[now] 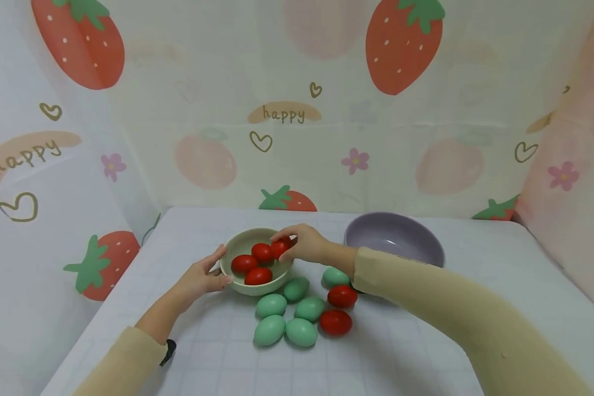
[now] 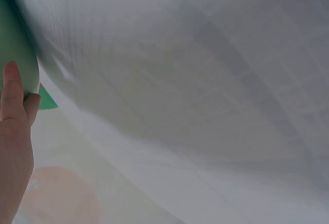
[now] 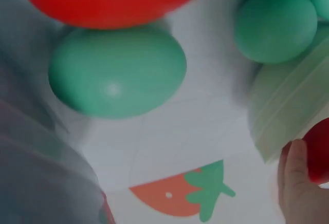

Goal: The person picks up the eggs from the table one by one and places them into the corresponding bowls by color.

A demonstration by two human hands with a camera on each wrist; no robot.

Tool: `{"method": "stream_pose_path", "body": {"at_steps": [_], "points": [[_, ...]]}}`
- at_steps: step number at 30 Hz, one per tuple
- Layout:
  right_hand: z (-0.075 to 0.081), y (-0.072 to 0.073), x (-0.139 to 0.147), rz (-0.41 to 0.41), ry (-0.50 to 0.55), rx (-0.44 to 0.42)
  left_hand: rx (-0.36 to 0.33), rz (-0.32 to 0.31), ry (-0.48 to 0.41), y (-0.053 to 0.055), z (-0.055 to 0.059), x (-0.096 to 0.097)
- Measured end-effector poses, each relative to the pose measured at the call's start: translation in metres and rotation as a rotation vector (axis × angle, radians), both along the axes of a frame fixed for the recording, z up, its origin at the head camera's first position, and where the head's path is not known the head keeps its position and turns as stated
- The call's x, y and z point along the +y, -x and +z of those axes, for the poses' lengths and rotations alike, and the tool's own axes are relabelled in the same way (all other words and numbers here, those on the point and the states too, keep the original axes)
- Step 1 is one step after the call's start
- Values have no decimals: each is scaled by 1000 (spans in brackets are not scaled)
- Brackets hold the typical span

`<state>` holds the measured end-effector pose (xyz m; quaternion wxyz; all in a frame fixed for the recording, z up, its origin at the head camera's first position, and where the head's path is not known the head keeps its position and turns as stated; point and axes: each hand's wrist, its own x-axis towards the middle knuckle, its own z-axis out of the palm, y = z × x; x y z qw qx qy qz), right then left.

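Observation:
My left hand [image 1: 201,280] holds the left side of a pale green bowl [image 1: 235,245], thumb at the near rim and fingers farther back. The left wrist view shows its fingers against the bowl's outer wall [image 2: 18,49]. Over the bowl's right side, my right hand [image 1: 304,243] grips a red egg [image 1: 280,248] between thumb and fingers. Three other red eggs [image 1: 258,276] lie inside the bowl. In the right wrist view, the gripped red egg [image 3: 320,152] is at the right edge, within the bowl's rim.
Several green eggs [image 1: 301,332] lie in front of the bowl, with two red eggs [image 1: 335,322] to their right. Another green egg [image 1: 335,276] sits by the right forearm. A purple basin [image 1: 393,234] stands at the back right, partly behind the right sleeve [image 1: 425,286].

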<state>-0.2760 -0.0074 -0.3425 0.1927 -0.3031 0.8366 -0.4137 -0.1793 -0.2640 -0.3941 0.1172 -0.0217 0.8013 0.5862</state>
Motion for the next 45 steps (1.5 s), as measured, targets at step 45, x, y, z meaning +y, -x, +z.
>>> {"method": "stream_pose_path", "body": {"at_steps": [45], "points": [[-39, -12, -99, -187, -234, 89, 10, -2, -49, -3, 0, -3]]}}
